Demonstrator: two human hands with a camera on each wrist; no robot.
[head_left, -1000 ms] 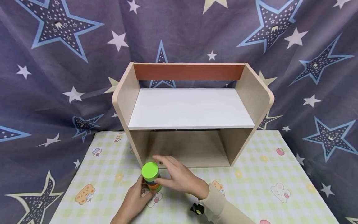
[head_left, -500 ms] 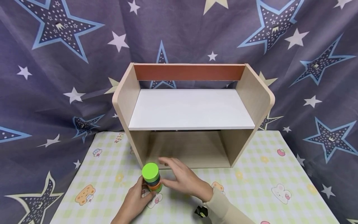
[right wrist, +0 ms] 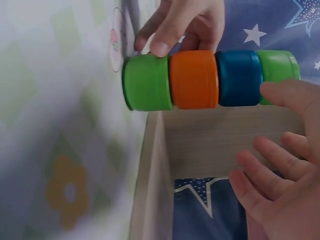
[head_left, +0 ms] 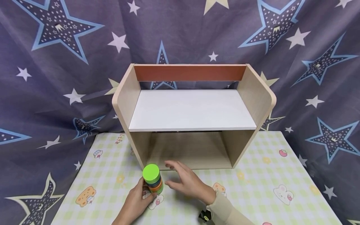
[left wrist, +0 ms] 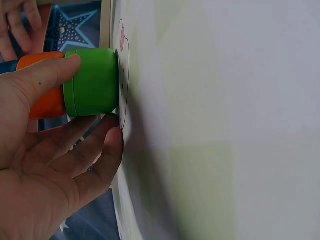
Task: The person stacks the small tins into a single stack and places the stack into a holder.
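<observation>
An upright stack of round plastic tubs (head_left: 152, 175) stands on the table in front of the shelf's left side. In the right wrist view its pieces run from a green bottom tub (right wrist: 146, 82) through an orange tub (right wrist: 194, 79) and a dark blue tub (right wrist: 240, 78) to a lighter green top one (right wrist: 280, 65). My left hand (head_left: 134, 200) holds the stack low down, its thumb (left wrist: 52, 75) across the orange and bottom green tubs, fingers curved behind. To the right of the stack, my right hand (head_left: 191, 184) is spread with bent fingers and holds nothing; the head view shows a gap between them.
A wooden shelf unit (head_left: 194, 109) with a white upper board and a reddish back rail stands behind the hands. A checked cloth (head_left: 253, 193) covers the table. Below the right sleeve is a small black object (head_left: 205, 215). A star-patterned curtain (head_left: 191, 34) hangs behind.
My right hand has drawn away from the stack toward the right, opening a gap. The left hand and the stack have stayed almost where they were.
</observation>
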